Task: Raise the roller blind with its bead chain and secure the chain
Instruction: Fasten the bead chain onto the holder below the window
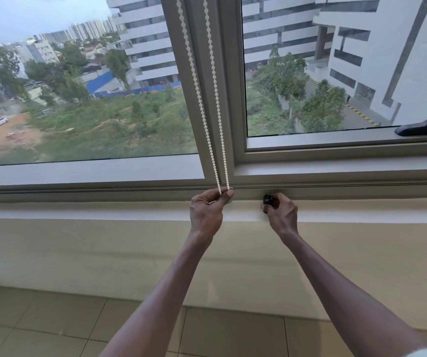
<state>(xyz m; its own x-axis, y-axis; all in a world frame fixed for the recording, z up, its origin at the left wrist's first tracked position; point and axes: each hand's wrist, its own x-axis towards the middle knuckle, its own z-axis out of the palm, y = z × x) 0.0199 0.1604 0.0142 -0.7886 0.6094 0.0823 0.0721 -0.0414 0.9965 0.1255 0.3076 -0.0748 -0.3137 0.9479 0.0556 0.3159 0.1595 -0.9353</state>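
A white bead chain (208, 106) hangs in two strands down the front of the grey mullion (226, 86) between two window panes, running from the top edge of the view to just above the window sill (104, 211). The roller blind itself lies out of view.

The left hand (208, 211) has its grip closed on the bottom of the chain: thumb and curled fingers pinch both strands where they meet the lower frame rail (78, 189), and the loop's end is hidden inside the hand. The chain looks fairly taut, slanting slightly from upper left to lower right.

The right hand (280, 213) is just to the right, apart from the left one, at the same rail. Its fingers are curled round a small black fitting (267, 199) that sits against the frame; it may be the chain's retaining clip, but it is too small and too covered to tell.

Farther right, a black window handle (423, 127) lies flat on the frame of the right-hand pane. Both forearms are bare, reaching up from the bottom of the view over a beige wall (78, 253) and a tiled floor (52, 328).
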